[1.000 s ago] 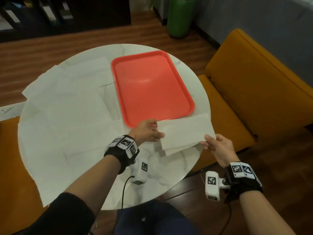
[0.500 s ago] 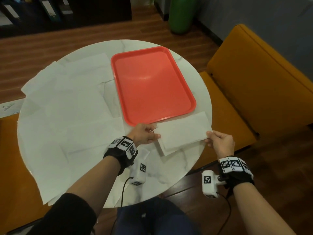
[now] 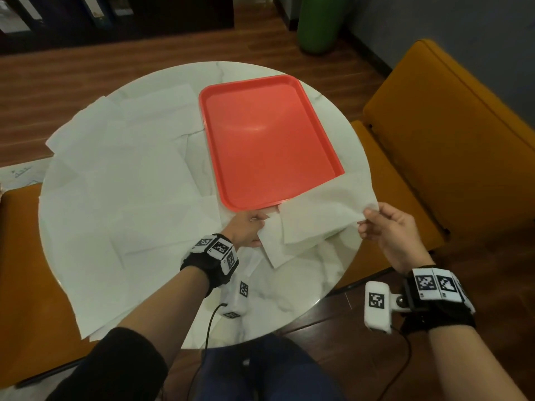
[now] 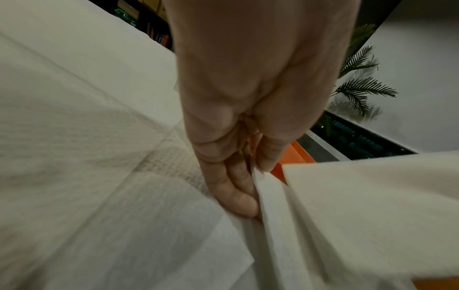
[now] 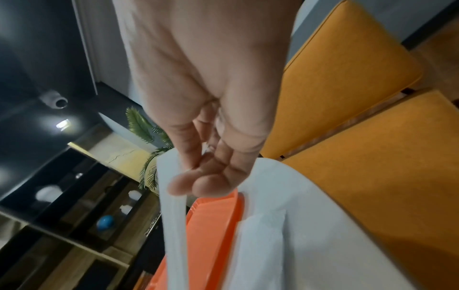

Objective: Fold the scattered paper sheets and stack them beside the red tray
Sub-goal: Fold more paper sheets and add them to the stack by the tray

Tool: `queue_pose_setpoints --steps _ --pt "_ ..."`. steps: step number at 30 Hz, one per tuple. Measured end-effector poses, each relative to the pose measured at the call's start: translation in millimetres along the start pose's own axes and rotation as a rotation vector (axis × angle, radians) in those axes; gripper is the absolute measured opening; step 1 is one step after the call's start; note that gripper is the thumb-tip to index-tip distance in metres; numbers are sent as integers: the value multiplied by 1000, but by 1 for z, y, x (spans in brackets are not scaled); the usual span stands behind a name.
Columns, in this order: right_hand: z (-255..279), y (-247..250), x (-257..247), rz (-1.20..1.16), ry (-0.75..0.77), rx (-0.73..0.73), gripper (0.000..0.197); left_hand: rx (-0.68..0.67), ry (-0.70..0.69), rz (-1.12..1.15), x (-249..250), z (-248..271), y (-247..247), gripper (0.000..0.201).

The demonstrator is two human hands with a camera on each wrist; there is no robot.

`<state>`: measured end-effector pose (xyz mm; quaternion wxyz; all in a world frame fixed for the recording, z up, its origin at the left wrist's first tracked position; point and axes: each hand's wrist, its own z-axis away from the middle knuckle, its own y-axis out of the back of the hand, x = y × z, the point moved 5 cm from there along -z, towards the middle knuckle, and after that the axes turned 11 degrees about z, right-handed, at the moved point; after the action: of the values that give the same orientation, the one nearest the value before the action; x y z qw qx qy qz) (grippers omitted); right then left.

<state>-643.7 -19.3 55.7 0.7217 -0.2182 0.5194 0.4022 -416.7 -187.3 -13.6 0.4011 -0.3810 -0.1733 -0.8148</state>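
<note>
1. Our left hand (image 3: pixel 246 230) pinches one end of a folded sheet (image 3: pixel 318 218) at the near edge of the tray (image 3: pixel 269 140); in the left wrist view the thumb and fingers (image 4: pixel 238 194) are closed on the paper's layers.
2. Our right hand (image 3: pixel 390 227) pinches the sheet's other end, fingers (image 5: pixel 213 180) curled round the edge, holding it a little above the counter (image 3: pixel 304 285) on the near right side of the tray.
3. Under the sheet, just beside the tray's near edge, lies another folded piece (image 3: pixel 275 250); we judge this to be the start of the stack, though we cannot tell how many are in it.
4. Left of the tray, flat sheets (image 3: pixel 115 183) overlap across most of the counter, unfolded.
5. So we judge the task to be at an early stage: this sheet is folded and about to be laid on the stack, and the many sheets left of the tray are yet to be folded and stacked.
</note>
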Motion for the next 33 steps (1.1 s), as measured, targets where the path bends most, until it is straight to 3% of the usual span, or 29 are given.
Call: queue_pose_setpoints --steps 3,7,9,12,16,19,21,24,26,28,30,33 --pt "-2 -6 -2 -99 -42 -70 12 -10 11 8 -1 0 1 25" --pt "-7 -12 8 -144 -121 -110 10 -124 25 118 -1 4 -1 40" --pt "-10 -14 19 -124 -166 -96 5 -145 52 145 -1 6 -1 40" --pt "-14 -21 36 -49 -225 -96 16 -122 97 154 -2 7 2 34" --pt "-20 -29 47 7 -257 -76 13 -112 118 179 1 10 2 59" --pt "-22 -31 48 58 -274 -53 12 -141 55 69 1 12 1 35" --pt "-23 -26 44 368 -249 -26 12 -152 -17 -34 1 13 -2 26" --pt "-21 -23 23 1003 -71 -4 53 -176 -192 -273 15 19 -13 28" --pt "-15 -38 -4 1186 128 -82 79 -217 -343 -472 30 26 -24 27" --pt "-12 -57 -19 1300 243 -218 91 -273 -454 -589 44 34 -36 25" --pt "-17 -67 -24 1439 272 -312 76 -312 -517 -602 56 41 -41 24" --pt "-34 -50 -22 1469 160 -337 35 -319 -474 -433 66 44 -29 17"
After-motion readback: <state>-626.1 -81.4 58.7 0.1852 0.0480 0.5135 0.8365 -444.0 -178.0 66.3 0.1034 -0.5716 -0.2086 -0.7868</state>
